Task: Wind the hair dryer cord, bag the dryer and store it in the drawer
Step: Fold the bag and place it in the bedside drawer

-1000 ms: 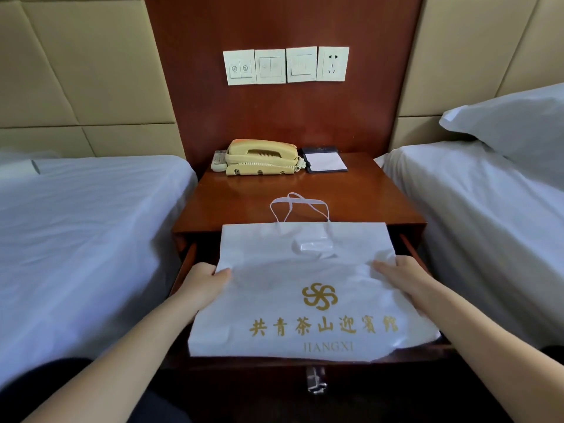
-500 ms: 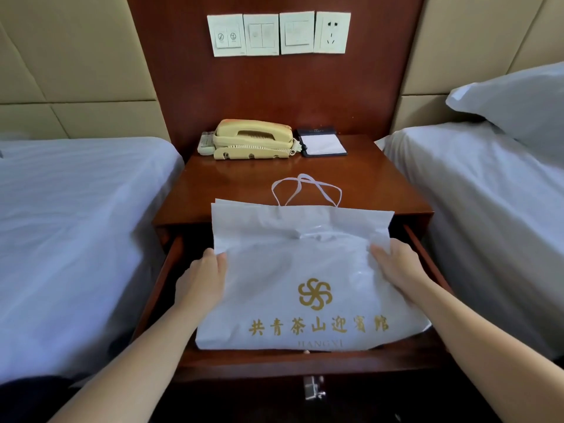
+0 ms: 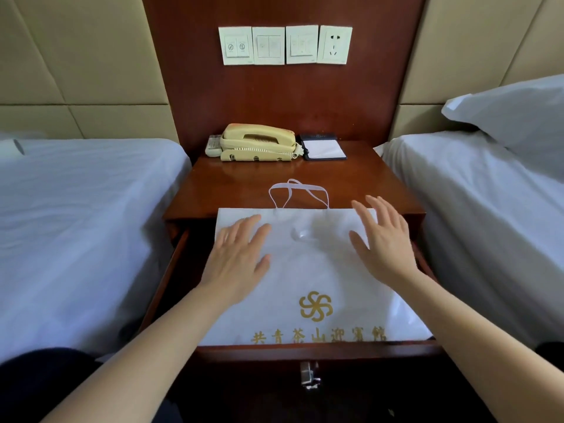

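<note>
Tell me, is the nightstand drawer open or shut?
Open. The drawer is pulled out beyond the nightstand top, and the white bag lies inside it.

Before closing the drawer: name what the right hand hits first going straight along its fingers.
Probably the nightstand top, just beyond the white bag; how high the right hand hovers is unclear.

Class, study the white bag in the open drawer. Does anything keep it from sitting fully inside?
No separate object does. On the bag, the top edge and handles overlap the nightstand top, so they likely need tucking down. The left hand and right hand are open over it.
</note>
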`<state>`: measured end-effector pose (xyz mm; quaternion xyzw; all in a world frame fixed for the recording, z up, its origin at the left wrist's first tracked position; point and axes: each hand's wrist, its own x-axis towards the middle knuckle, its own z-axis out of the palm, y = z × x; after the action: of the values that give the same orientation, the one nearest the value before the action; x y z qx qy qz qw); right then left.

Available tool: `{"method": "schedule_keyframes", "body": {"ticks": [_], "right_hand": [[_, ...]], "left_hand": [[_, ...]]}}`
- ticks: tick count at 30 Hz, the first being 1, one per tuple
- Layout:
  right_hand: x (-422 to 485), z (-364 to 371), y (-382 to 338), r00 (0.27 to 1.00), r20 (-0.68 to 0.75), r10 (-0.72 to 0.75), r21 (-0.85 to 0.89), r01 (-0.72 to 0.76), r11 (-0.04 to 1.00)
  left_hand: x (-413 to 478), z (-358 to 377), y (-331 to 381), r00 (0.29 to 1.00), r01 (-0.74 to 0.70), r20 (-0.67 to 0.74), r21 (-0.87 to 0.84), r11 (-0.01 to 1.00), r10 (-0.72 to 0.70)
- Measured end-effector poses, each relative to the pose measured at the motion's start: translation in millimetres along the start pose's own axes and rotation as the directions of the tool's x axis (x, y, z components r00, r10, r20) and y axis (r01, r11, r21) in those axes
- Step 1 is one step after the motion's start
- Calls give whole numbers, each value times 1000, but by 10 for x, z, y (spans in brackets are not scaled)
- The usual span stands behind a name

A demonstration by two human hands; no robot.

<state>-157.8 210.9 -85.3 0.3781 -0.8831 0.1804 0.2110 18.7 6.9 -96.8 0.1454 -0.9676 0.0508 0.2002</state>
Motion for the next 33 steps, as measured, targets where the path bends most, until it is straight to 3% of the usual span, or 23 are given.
{"method": "schedule_keyframes", "body": {"ticks": [3, 5, 9, 13, 23, 28, 33], "right_hand": [[184, 105, -130, 970, 240, -39, 4, 39, 999], [217, 236, -168, 943, 325, -69, 24, 65, 998], [110, 368, -144, 929, 332, -162, 112, 132, 985], [21, 380, -70, 909, 329, -256, 169, 210, 963], [153, 396, -157, 835, 543, -86, 193, -24, 981], [278, 446, -173, 863, 504, -1, 196, -113, 974], [315, 520, -155, 972, 218, 91, 140, -123, 982]], "left_hand": [[273, -29, 167, 986, -44, 158, -60, 997, 53], [428, 38, 221, 977, -25, 210, -51, 998, 35], [388, 293, 262, 971, -34, 233, -106, 994, 58], [251, 451, 244, 982, -40, 169, -232, 972, 81], [317, 250, 283, 885, 171, 465, -335, 927, 4], [480, 370, 253, 870, 241, 473, -162, 957, -139], [576, 420, 277, 880, 316, 386, -44, 948, -276]]}}
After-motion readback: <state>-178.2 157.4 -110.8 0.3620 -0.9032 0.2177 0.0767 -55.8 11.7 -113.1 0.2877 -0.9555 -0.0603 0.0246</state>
